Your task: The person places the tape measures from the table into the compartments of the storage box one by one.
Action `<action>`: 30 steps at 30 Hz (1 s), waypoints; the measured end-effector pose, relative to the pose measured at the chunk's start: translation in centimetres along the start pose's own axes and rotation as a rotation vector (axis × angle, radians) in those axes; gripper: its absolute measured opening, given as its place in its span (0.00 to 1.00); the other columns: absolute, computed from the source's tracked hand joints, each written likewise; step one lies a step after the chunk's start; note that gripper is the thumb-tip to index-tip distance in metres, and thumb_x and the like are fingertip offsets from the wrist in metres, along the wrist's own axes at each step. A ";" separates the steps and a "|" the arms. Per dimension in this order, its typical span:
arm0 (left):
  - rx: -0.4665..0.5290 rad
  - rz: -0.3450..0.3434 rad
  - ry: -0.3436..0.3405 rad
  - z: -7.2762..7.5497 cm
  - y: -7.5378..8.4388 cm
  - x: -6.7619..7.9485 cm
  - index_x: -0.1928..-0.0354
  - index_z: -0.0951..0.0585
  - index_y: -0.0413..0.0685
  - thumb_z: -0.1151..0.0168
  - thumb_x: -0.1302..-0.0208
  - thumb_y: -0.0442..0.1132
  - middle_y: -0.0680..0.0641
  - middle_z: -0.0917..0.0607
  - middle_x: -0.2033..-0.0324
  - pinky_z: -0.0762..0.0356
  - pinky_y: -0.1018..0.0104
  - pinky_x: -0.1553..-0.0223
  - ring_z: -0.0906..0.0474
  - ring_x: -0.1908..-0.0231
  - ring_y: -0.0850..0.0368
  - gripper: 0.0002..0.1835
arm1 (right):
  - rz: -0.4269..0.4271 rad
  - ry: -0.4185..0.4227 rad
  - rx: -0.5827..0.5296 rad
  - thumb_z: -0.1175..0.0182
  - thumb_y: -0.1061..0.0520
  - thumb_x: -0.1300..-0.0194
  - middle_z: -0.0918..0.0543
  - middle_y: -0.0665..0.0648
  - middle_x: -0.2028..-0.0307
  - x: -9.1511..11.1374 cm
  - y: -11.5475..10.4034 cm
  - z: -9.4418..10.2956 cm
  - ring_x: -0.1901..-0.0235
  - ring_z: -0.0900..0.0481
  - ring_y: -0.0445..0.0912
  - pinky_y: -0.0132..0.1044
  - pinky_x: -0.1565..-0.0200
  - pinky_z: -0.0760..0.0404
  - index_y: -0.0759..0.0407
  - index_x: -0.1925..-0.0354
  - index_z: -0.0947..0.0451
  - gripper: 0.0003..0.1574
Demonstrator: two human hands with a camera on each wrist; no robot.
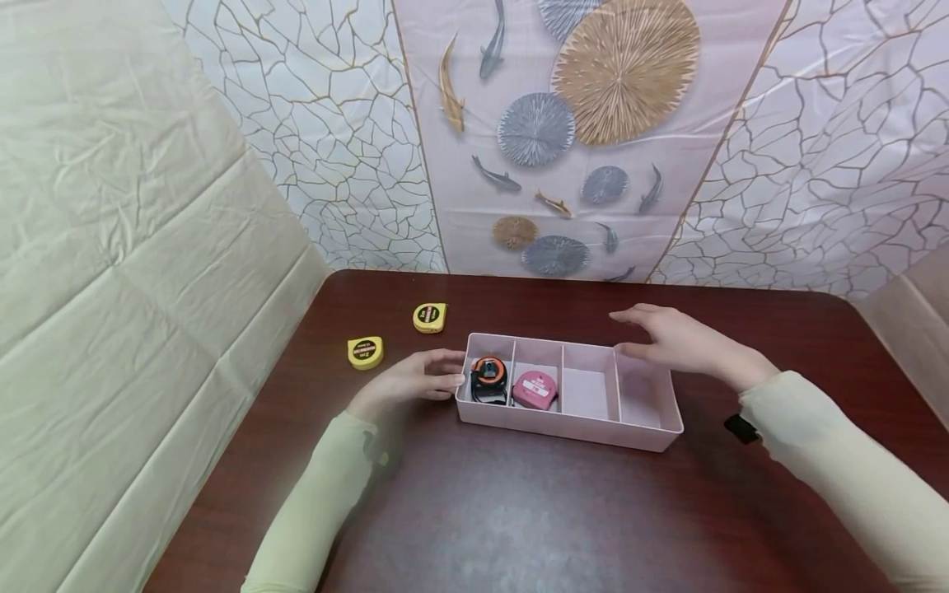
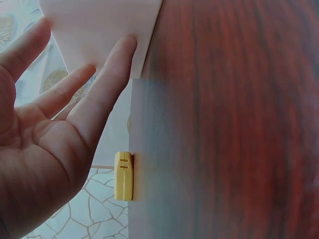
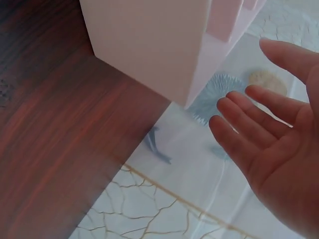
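A pale pink box (image 1: 563, 425) with several compartments in a row lies across the table. Its leftmost compartment contains a black and orange tape measure (image 1: 489, 373), and the one beside it a pink tape measure (image 1: 535, 390). My left hand (image 1: 412, 379) is at the box's left end; in the left wrist view its extended fingers (image 2: 107, 74) reach the end wall. Over the right end, my right hand (image 1: 684, 339) hovers with fingers spread and nothing held. The right wrist view has that palm facing the box, fingertips apart from its wall (image 3: 144, 45).
Two yellow tape measures lie on the dark red-brown table (image 1: 474, 511) left of the box: one farther back (image 1: 429, 318), the other nearer the left edge (image 1: 366, 352). A patterned cloth (image 1: 534, 198) hangs behind the table, and a plain pale sheet (image 1: 111, 272) borders its left side.
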State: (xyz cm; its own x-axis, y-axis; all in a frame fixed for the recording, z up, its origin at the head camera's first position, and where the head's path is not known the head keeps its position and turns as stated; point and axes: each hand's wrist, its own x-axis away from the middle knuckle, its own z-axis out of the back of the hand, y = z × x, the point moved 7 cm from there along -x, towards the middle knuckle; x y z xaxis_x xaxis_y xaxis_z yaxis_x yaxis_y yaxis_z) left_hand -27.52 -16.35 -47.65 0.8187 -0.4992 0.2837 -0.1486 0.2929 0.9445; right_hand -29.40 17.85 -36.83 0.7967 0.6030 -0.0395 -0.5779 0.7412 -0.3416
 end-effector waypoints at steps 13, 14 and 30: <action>0.007 0.004 0.007 -0.1 0.1 0.1 0.27 0.32 0.43 0.33 0.31 0.38 0.38 0.23 0.37 0.19 0.57 0.46 0.19 0.46 0.51 0.33 | -0.173 0.025 -0.109 0.38 0.49 0.28 0.20 0.72 0.44 1.6 3.7 -0.1 0.45 0.20 0.63 0.60 0.45 0.23 0.73 0.36 0.29 0.35; 0.009 0.005 0.007 -0.1 0.1 0.1 0.27 0.32 0.43 0.33 0.31 0.39 0.38 0.23 0.38 0.19 0.57 0.46 0.19 0.46 0.51 0.33 | -0.180 0.027 -0.106 0.38 0.48 0.28 0.20 0.72 0.44 1.8 3.9 -0.1 0.45 0.20 0.63 0.60 0.45 0.23 0.73 0.36 0.28 0.35; -0.004 0.003 0.003 0.0 0.0 0.2 0.27 0.33 0.44 0.32 0.32 0.40 0.38 0.23 0.37 0.20 0.58 0.45 0.20 0.45 0.51 0.34 | -0.215 -0.095 -0.098 0.34 0.45 0.33 0.14 0.65 0.52 3.4 5.3 -1.2 0.54 0.16 0.56 0.54 0.53 0.20 0.69 0.44 0.20 0.32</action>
State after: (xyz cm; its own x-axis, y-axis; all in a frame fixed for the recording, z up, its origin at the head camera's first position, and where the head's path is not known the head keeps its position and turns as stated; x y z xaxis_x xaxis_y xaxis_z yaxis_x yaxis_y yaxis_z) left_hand -27.36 -16.43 -47.55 0.8199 -0.4957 0.2864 -0.1493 0.2978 0.9429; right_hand -29.58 23.46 -39.94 0.8766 0.4632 0.1307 -0.3734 0.8258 -0.4226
